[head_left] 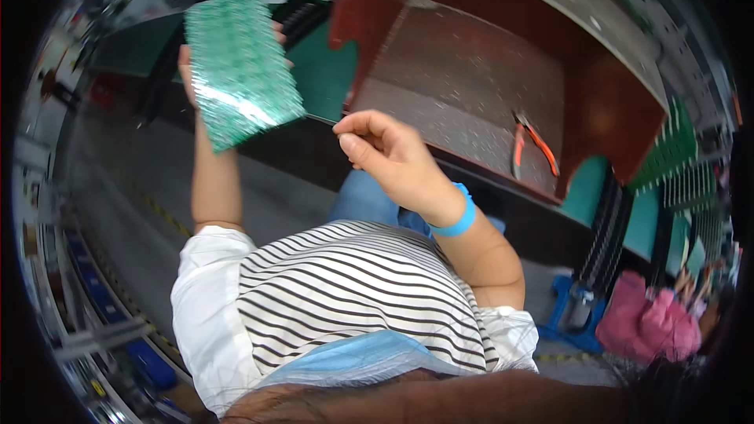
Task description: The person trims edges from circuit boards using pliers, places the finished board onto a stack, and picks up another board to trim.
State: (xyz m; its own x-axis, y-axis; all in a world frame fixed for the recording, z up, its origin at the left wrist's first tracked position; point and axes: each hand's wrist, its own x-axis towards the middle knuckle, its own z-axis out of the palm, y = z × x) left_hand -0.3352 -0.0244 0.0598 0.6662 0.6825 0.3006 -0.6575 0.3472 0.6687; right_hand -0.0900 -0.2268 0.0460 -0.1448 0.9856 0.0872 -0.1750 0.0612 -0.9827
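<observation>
My left hand (187,74) is closed around a green circuit board (242,71) and holds it up at the left, tilted. Rows of thin shiny wire leads bristle from the board's face; the palm behind it is hidden. Lower and to the right, my right hand (385,149) is apart from the board, with thumb and forefinger tips pinched together. Whatever lies between those tips, if anything, is too small to make out. A blue band (459,216) circles the right wrist. Cutting pliers (534,141) with orange-red handles lie in the brown open-fronted box (463,71), right of my right hand.
Small clipped bits are scattered over the box floor. Black slotted rails (601,220) run along the green bench surface (585,188). More green boards (667,149) stand in a rack at the right. Another person in pink (648,322) sits at the lower right, near a blue stool (569,314).
</observation>
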